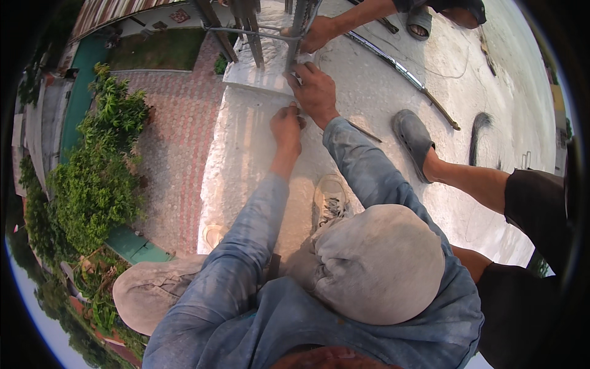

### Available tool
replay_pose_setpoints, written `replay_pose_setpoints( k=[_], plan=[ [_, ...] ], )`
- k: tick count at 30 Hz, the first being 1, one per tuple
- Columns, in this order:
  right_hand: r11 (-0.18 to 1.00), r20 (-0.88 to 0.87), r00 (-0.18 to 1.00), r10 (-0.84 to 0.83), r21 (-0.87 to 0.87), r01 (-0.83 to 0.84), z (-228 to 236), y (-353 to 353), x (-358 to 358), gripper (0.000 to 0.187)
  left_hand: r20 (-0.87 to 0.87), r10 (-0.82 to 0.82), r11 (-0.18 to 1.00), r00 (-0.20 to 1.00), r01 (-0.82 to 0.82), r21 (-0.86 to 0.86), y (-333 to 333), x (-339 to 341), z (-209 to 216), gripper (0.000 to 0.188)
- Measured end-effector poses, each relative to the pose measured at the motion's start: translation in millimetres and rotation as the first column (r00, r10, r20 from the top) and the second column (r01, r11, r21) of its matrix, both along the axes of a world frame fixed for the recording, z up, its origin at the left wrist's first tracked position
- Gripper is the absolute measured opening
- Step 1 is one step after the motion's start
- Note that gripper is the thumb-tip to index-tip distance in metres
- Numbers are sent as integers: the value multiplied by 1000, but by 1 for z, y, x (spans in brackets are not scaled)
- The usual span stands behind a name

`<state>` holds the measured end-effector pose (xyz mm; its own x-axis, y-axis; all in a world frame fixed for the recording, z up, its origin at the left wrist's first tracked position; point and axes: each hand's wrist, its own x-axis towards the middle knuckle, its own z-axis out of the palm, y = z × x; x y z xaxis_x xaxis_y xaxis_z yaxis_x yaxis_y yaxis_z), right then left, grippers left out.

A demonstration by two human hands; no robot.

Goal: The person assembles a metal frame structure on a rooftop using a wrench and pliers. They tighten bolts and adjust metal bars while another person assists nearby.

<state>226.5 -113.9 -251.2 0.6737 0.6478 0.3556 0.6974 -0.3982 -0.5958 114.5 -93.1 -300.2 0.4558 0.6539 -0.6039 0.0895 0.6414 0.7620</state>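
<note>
My left hand [286, 131] is closed in front of the upright steel bars, its fingers curled in a pinch just above the concrete slab [252, 132]. Whatever lies between those fingertips is too small to make out. Beside it, slightly farther off, my right hand [315, 92] has bent fingers at the foot of a ribbed rebar [296, 46]; what they pinch is hidden. A square steel stirrup [255, 32] rings the upright bars. Another person's hand [319, 34] grips near the same bar from the far right. By my right wrist lies a thin dark rod [367, 131].
At left the slab ends at a bare edge, above a paved courtyard [175, 147] and leafy trees [92, 197]. To the right lie a long metal bar [399, 69] and a bundle of black wire [480, 132]. A person's foot in a grey clog [413, 140] stands close by.
</note>
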Motion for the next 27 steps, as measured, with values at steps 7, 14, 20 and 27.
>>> replay_pose_setpoints(
  k=[7,14,20,27],
  plan=[
    [873,-793,603,91,355,335,-12,1,-3,16,30,62,998,998,-61,-25,1,1,-2,29],
    [747,-890,-287,355,85,659,-29,-10,35,9,-4,14,999,1000,-14,-52,4,-1,-3,22],
    [849,-905,-343,253,38,526,-30,-6,54,14,28,8,998,1000,-7,-62,7,-3,-4,24],
    [933,-826,559,-68,146,330,2,2,-5,15,52,-2,997,999,6,-74,7,-4,-2,23]
  ],
)
